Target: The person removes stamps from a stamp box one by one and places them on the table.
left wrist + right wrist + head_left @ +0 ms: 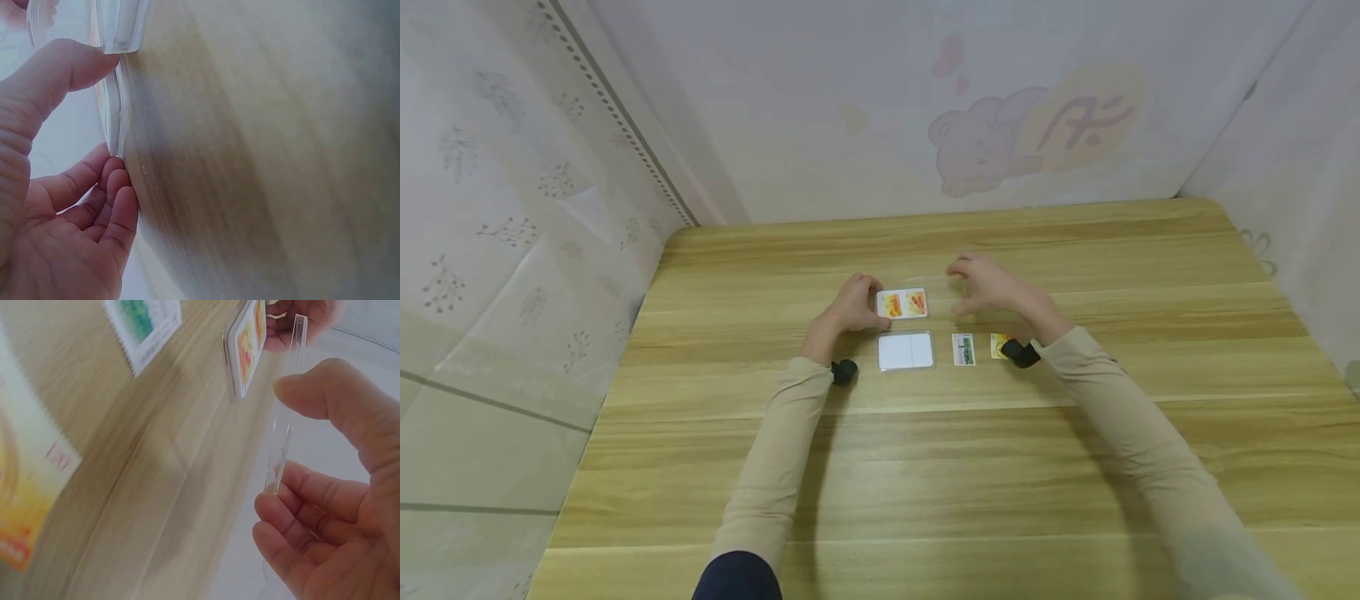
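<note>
My left hand (855,303) grips the left end of a flat case (903,316) with two orange-and-yellow stamps (916,302) in it, lying on the table. In the left wrist view its thumb and fingertips meet opposite edges of that case (114,119). To the right, my right hand (988,286) is raised over the table. Between its thumb and fingers it pinches a thin clear plastic cover (279,447) by the edges. A second case (906,352) with a white insert lies just nearer than the first.
A green-and-white stamp (963,350) lies right of the white case. Farther right is a yellow stamp (997,345), partly hidden by the black wrist camera (1021,353). The wooden table (910,492) meets a patterned curtain (820,117) at the back.
</note>
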`<action>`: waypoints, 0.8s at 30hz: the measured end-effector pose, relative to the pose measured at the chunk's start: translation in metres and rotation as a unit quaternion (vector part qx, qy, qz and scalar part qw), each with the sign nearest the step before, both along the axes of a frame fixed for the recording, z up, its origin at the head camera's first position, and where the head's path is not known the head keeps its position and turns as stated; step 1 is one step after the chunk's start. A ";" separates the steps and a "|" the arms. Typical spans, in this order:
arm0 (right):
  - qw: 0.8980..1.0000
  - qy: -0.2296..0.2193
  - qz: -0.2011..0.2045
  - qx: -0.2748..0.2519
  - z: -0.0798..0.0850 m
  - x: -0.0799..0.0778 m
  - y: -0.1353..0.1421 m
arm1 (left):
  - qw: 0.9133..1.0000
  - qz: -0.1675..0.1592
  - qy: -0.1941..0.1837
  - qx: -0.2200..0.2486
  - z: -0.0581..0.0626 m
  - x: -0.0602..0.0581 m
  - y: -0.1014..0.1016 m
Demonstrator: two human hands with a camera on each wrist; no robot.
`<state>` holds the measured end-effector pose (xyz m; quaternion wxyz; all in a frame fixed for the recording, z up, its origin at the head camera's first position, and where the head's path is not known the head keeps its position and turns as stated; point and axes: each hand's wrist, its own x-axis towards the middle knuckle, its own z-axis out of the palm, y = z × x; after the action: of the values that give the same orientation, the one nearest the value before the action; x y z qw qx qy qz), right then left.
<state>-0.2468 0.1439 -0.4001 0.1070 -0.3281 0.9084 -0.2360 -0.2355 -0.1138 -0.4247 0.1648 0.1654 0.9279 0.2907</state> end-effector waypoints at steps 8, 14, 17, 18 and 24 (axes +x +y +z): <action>1.000 -0.010 -0.015 -0.003 -0.006 0.000 0.021 | 1.000 -0.001 -0.003 0.001 0.000 0.000 0.000; 1.000 -0.005 -0.024 -0.002 -0.007 0.004 0.037 | 1.000 -0.002 0.002 0.007 -0.002 -0.001 0.000; 1.000 -0.002 -0.028 -0.002 -0.007 0.006 0.045 | 1.000 -0.004 0.006 0.008 -0.003 -0.001 -0.001; 1.000 -0.003 -0.030 -0.002 -0.007 0.007 0.047 | 1.000 -0.004 0.006 0.009 -0.003 -0.001 -0.001; 0.999 -0.004 -0.042 -0.005 -0.008 0.011 0.059 | 1.000 -0.003 0.002 0.009 -0.001 0.000 0.000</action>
<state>-0.2361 0.2031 -0.4083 0.0992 -0.2888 0.9198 -0.2464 -0.2354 -0.1139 -0.4257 0.1624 0.1698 0.9251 0.2983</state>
